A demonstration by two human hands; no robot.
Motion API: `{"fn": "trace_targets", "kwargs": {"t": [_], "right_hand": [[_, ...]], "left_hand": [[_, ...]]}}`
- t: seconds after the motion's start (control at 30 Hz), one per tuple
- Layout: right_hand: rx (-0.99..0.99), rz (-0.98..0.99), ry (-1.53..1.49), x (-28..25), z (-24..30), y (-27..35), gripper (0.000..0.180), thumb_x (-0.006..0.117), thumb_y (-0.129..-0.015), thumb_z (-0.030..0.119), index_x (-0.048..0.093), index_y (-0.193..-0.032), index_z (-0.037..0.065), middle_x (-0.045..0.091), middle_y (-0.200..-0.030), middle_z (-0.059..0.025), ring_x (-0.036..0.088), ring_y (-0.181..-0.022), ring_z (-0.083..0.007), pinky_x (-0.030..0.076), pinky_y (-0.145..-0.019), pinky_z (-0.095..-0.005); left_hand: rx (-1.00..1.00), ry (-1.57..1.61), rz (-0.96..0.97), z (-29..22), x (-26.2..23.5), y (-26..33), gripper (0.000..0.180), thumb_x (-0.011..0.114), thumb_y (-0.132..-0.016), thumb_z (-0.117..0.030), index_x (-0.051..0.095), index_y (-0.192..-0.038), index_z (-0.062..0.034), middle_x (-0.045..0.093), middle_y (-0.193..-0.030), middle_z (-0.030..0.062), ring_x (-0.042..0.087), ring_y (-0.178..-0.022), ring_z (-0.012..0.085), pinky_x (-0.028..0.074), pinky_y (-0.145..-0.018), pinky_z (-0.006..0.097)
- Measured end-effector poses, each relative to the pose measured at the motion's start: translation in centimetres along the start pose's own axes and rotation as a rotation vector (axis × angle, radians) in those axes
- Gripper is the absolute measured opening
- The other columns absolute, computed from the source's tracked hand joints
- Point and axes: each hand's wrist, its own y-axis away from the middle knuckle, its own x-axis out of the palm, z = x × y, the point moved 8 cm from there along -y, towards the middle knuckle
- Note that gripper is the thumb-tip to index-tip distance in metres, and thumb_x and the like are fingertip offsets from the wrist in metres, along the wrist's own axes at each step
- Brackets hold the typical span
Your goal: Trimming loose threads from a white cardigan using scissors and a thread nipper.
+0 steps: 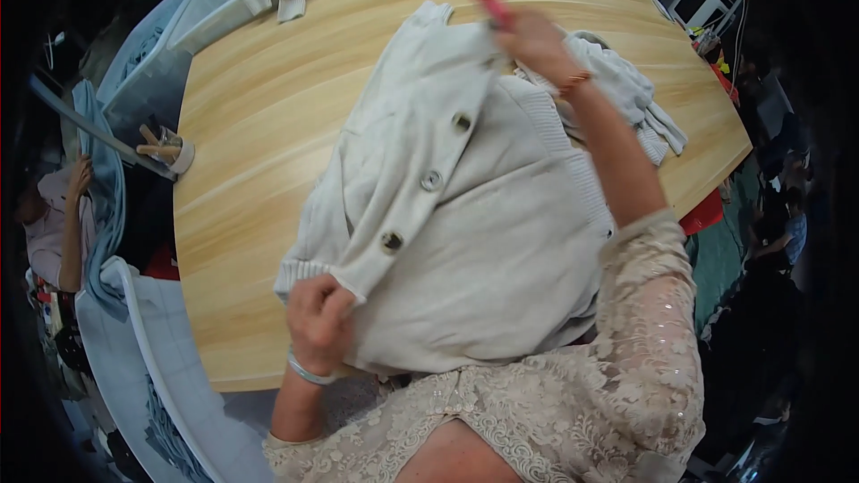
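A cream knit cardigan (501, 250) with large dark buttons lies spread over the wooden table and down to my lap. At its ribbed lower corner, my left hand (319, 322) is closed on the edge of the button band. Near the cardigan's far end, my right hand (535, 43) is raised and smeared by motion. Its fingers are wrapped round a slim red-handled tool (489, 5) that points away from me. The tool's tip is too blurred to make out.
A crumpled cream knit garment (617, 80) lies to the right. Wooden-handled tools stand in a small cup (182, 157) at the table's left edge. Plastic bins (208, 22) (134, 322) flank the table at left, where another person (64, 215) holds blue cloth.
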Motion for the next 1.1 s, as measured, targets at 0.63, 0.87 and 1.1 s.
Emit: {"fn": "trace_targets", "kwargs": {"t": [0.63,0.87,1.1], "right_hand": [[0.063,0.041,0.055,-12.4,1.6,32.6,0.025,0.064,-0.085,0.004,0.057,-0.109,0.003,0.064,-0.102,-0.0182,0.062,-0.094,-0.0397,0.050,-0.079,-0.0462],[-0.150,0.841,-0.250,-4.2,13.1,35.6,0.027,0.066,-0.084,0.011,0.054,-0.108,0.006,0.065,-0.081,-0.0160,0.065,-0.079,-0.0379,0.049,-0.069,-0.0462],[-0.229,0.926,-0.333,-1.0,16.6,34.9,0.034,0.069,-0.080,0.014,0.055,-0.111,0.010,0.065,-0.084,-0.0133,0.065,-0.083,-0.0348,0.050,-0.072,-0.0444]], "left_hand": [[-0.084,-0.092,0.326,-3.2,2.8,3.6,0.025,0.069,-0.074,0.002,0.059,-0.096,-0.0043,0.055,-0.095,0.0128,0.057,-0.090,0.0321,0.047,-0.077,0.041],[-0.247,0.346,0.285,-1.6,3.4,4.9,0.024,0.070,-0.072,0.006,0.056,-0.090,-0.0020,0.053,-0.085,0.0126,0.057,-0.076,0.0288,0.048,-0.067,0.035],[-0.205,0.275,0.285,-1.3,1.4,6.2,0.022,0.072,-0.072,0.005,0.063,-0.090,-0.0030,0.061,-0.093,0.0095,0.059,-0.084,0.0288,0.048,-0.073,0.037]]}}
